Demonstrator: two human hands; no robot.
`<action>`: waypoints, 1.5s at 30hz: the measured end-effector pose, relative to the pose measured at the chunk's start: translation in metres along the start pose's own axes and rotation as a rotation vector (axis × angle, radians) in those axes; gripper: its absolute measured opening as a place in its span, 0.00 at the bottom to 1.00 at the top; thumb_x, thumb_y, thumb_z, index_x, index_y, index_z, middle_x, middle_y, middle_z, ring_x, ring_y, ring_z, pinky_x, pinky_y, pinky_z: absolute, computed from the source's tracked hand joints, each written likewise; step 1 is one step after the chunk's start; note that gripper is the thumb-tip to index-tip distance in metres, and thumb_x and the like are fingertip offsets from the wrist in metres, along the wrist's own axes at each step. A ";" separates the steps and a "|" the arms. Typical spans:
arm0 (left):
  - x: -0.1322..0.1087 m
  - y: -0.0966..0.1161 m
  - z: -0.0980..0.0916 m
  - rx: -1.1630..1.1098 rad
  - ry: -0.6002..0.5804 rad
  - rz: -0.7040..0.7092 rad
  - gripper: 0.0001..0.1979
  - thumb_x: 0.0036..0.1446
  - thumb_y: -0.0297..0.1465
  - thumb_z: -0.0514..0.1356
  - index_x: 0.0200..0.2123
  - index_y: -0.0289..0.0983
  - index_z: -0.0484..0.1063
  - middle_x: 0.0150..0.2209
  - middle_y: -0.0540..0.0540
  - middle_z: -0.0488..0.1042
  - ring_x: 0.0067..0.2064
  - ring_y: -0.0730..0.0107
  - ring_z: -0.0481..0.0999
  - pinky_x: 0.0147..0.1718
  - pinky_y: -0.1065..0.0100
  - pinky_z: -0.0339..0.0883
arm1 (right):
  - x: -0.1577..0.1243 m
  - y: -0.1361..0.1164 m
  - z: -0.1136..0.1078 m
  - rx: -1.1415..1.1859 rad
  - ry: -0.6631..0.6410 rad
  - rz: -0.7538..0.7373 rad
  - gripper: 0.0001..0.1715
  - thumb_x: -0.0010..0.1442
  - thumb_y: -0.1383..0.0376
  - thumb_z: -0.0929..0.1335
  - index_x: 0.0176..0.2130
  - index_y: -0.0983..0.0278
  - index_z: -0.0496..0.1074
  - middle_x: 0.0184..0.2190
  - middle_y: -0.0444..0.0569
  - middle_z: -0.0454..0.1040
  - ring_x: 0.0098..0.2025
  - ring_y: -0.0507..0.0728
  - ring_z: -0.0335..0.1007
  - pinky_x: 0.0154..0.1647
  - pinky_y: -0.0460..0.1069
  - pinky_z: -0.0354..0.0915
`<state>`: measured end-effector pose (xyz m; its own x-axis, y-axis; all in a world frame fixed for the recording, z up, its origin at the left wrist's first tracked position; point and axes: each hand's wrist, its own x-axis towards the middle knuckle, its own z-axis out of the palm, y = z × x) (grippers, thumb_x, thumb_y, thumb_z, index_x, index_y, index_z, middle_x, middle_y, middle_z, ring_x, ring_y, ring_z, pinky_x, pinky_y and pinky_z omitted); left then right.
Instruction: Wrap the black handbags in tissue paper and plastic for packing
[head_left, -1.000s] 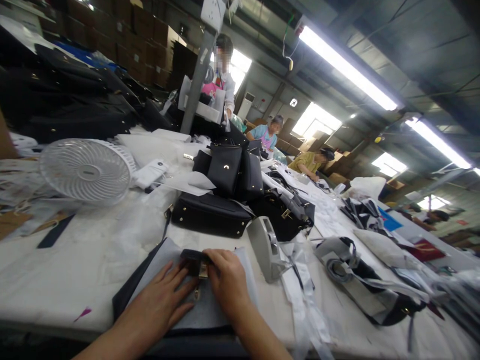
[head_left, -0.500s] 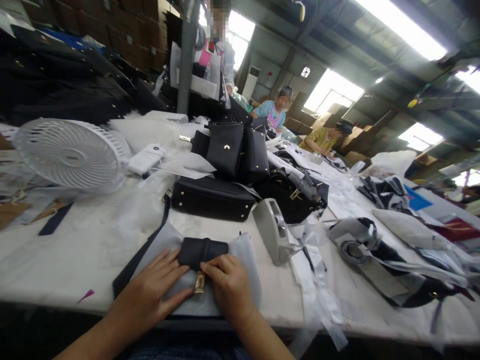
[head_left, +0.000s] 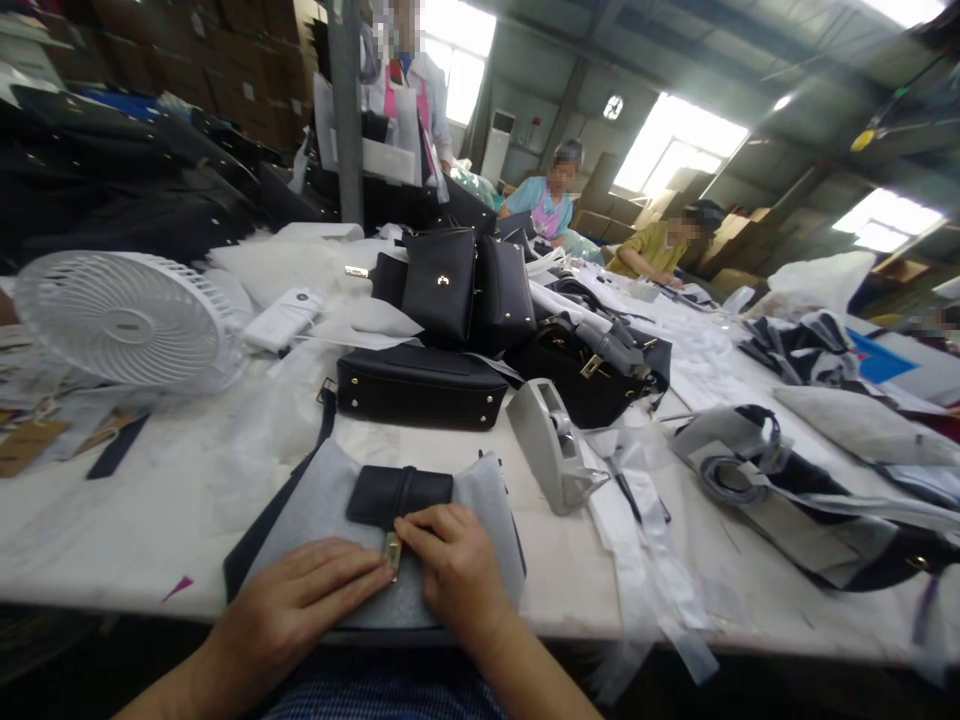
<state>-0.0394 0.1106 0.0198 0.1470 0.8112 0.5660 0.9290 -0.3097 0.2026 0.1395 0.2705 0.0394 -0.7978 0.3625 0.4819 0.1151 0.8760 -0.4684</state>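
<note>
A black handbag (head_left: 259, 530) lies on the table before me, largely covered by a grey protective sheet (head_left: 319, 500). On the sheet rests a black leather flap (head_left: 375, 494) with a narrow strap that ends in a gold clasp (head_left: 393, 557). My left hand (head_left: 300, 595) lies flat on the sheet, fingers stretched out together, their tips touching the clasp's left edge. With thumb and forefinger, my right hand (head_left: 461, 565) pinches the strap end at the top of the clasp. Its other fingers are curled and partly hidden.
Behind the sheet lies another black bag (head_left: 420, 388), with more bags (head_left: 441, 285) piled beyond. A grey tape dispenser (head_left: 547, 445) stands to the right, near clear plastic strips (head_left: 637, 540). At left is a white fan (head_left: 127, 320). Several people work farther back.
My left hand's fingers have drawn together and slid from beside the flap down to the clasp. My right hand keeps its pinch near the clasp. The camera view has shifted slightly.
</note>
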 end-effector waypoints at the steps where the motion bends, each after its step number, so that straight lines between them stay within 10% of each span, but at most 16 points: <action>1: 0.001 0.000 0.000 0.001 0.004 -0.002 0.19 0.74 0.25 0.49 0.59 0.45 0.73 0.50 0.50 0.81 0.54 0.71 0.77 0.59 0.68 0.68 | 0.000 -0.002 -0.002 0.048 -0.004 0.023 0.21 0.63 0.75 0.66 0.51 0.61 0.79 0.43 0.49 0.81 0.44 0.57 0.75 0.45 0.52 0.68; 28: 0.012 -0.001 0.004 -0.052 0.014 -0.033 0.13 0.73 0.31 0.54 0.53 0.40 0.76 0.51 0.49 0.81 0.53 0.73 0.79 0.60 0.71 0.68 | -0.002 -0.007 -0.013 0.133 -0.164 0.199 0.24 0.60 0.62 0.73 0.56 0.56 0.75 0.56 0.52 0.72 0.56 0.62 0.69 0.58 0.58 0.65; 38: 0.021 -0.003 0.007 -0.221 -0.176 -0.451 0.16 0.65 0.40 0.63 0.56 0.52 0.72 0.52 0.56 0.80 0.50 0.70 0.82 0.49 0.73 0.75 | 0.002 -0.007 -0.018 0.124 -0.268 0.216 0.22 0.62 0.61 0.72 0.55 0.57 0.71 0.57 0.50 0.70 0.58 0.62 0.65 0.61 0.59 0.60; 45: 0.057 -0.011 -0.006 -0.273 -0.434 -0.518 0.14 0.61 0.29 0.65 0.50 0.46 0.77 0.47 0.53 0.81 0.46 0.69 0.82 0.47 0.73 0.73 | 0.000 -0.003 -0.014 0.141 -0.263 0.196 0.24 0.61 0.61 0.72 0.56 0.60 0.69 0.56 0.51 0.70 0.58 0.62 0.64 0.60 0.59 0.60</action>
<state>-0.0427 0.1577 0.0546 -0.1143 0.9934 -0.0130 0.8066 0.1004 0.5825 0.1473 0.2725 0.0513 -0.8959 0.4087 0.1744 0.2125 0.7387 -0.6396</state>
